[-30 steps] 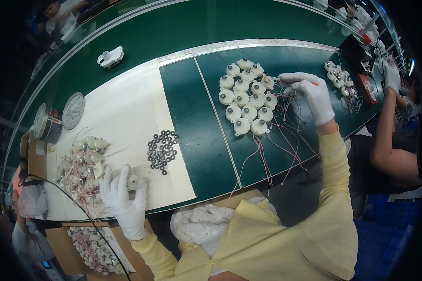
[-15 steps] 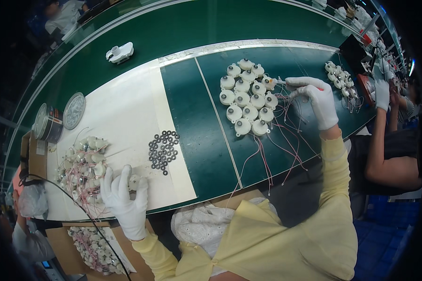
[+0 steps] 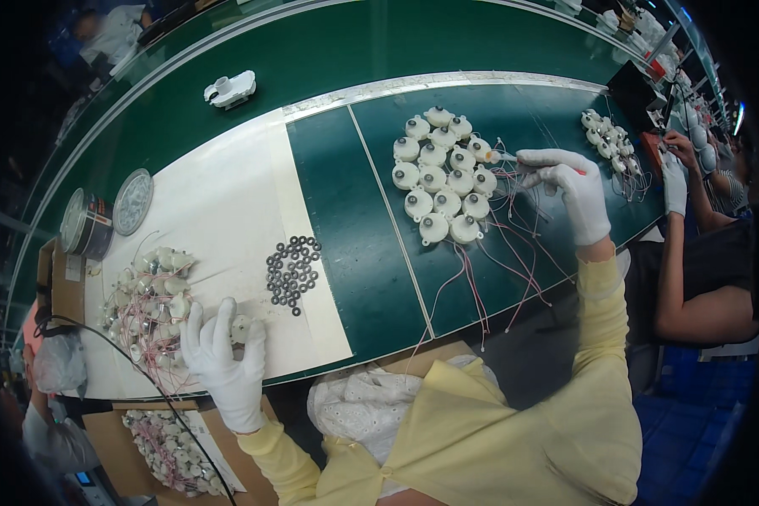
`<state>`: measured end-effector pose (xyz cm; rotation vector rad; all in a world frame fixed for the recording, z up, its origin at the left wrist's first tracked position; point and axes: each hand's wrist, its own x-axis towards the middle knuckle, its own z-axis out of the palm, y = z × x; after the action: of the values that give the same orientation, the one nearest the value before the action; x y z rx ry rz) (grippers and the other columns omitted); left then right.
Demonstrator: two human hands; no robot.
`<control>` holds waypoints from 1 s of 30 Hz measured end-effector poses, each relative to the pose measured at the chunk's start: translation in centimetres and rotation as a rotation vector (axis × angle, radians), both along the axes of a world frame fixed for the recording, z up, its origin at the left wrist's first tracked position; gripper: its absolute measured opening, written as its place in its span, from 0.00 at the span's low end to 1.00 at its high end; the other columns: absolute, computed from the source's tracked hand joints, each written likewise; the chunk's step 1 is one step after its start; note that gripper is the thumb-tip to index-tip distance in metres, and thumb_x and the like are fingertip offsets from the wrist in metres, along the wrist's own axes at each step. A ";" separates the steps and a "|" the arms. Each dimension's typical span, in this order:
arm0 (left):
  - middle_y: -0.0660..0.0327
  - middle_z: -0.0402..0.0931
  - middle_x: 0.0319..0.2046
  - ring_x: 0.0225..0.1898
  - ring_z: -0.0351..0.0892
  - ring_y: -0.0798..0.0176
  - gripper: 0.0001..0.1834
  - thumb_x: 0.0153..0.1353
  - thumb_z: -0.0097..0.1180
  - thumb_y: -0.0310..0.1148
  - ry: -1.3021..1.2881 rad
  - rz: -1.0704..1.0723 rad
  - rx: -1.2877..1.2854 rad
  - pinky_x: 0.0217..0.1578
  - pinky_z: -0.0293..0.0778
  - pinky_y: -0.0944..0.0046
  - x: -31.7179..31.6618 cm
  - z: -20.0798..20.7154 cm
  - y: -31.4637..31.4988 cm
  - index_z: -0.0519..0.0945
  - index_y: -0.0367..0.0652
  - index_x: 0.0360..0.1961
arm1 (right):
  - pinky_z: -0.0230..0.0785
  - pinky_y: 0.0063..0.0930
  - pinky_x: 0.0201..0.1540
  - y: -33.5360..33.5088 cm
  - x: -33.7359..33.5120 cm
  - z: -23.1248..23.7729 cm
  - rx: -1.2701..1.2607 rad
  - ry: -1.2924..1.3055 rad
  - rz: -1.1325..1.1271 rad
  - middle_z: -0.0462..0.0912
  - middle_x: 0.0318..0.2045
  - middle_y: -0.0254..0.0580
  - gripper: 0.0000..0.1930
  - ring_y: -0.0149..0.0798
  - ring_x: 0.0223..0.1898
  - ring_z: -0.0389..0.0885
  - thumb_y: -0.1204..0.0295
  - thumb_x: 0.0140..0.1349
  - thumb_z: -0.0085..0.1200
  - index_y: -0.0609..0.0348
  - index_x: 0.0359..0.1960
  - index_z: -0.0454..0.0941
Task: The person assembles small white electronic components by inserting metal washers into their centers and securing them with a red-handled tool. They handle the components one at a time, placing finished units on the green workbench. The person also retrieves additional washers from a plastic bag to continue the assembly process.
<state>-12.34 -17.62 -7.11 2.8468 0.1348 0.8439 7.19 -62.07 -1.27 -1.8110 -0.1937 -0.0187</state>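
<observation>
My right hand (image 3: 572, 190), in a white glove, is closed around a slim tool, mostly hidden, with a pale nozzle-like tip (image 3: 504, 157). That tip points at the right edge of a group of round white motors (image 3: 432, 179), touching or almost touching a motor with an orange-brown spot (image 3: 482, 152). Dark round pieces sit on the motors' tops, and pink and white wires (image 3: 514, 253) trail toward me. At the left, my gloved left hand (image 3: 226, 358) rests with spread fingers. A single motor (image 3: 240, 327) shows between its fingers and thumb; no firm grip is visible.
Black rings (image 3: 293, 271) lie on the white sheet (image 3: 219, 202), beside a pile of wired motors (image 3: 152, 295). Below is a cardboard box (image 3: 114, 447) of motors. A tin (image 3: 88, 223) stands far left. A white part (image 3: 230, 89) lies on the green conveyor (image 3: 337, 55). A co-worker's hand (image 3: 674, 181) is at right.
The white part on the conveyor has moved right. My right hand and the tool tip have shifted slightly down and right. The co-worker's gloved hand has moved left and down; my left hand stays put.
</observation>
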 end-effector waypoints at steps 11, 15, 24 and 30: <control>0.58 0.80 0.44 0.63 0.71 0.40 0.28 0.53 0.72 0.36 0.013 0.012 -0.003 0.66 0.61 0.39 -0.2 0.1 0.0 0.83 0.47 0.57 | 0.66 0.14 0.31 0.7 -1.0 -1.1 0.067 0.100 0.066 0.90 0.40 0.48 0.21 0.31 0.35 0.88 0.83 0.57 0.44 0.71 0.48 0.86; 0.58 0.80 0.44 0.63 0.71 0.40 0.28 0.53 0.72 0.36 0.014 0.000 -0.014 0.66 0.61 0.39 -0.1 0.0 0.1 0.83 0.47 0.57 | 0.66 0.13 0.30 0.2 -1.6 -1.2 0.047 0.086 0.071 0.90 0.39 0.48 0.21 0.30 0.35 0.88 0.83 0.57 0.44 0.71 0.47 0.86; 0.58 0.81 0.45 0.63 0.71 0.39 0.27 0.53 0.72 0.36 0.007 0.005 -0.014 0.66 0.61 0.38 -0.1 -0.1 -0.1 0.83 0.47 0.57 | 0.68 0.15 0.32 -0.9 -2.0 -1.0 0.074 0.044 0.107 0.90 0.39 0.48 0.20 0.31 0.36 0.88 0.84 0.57 0.44 0.71 0.47 0.86; 0.58 0.81 0.44 0.62 0.72 0.40 0.27 0.53 0.72 0.35 -0.006 -0.003 -0.003 0.65 0.62 0.39 -0.1 0.1 -0.1 0.83 0.48 0.57 | 0.72 0.17 0.37 -0.3 -1.9 -0.7 0.032 -0.026 0.123 0.89 0.40 0.49 0.20 0.33 0.36 0.88 0.84 0.58 0.45 0.72 0.47 0.86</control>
<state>-12.42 -17.74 -7.04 2.8406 0.1303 0.8504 5.33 -62.32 -2.01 -1.7647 -0.3212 0.0417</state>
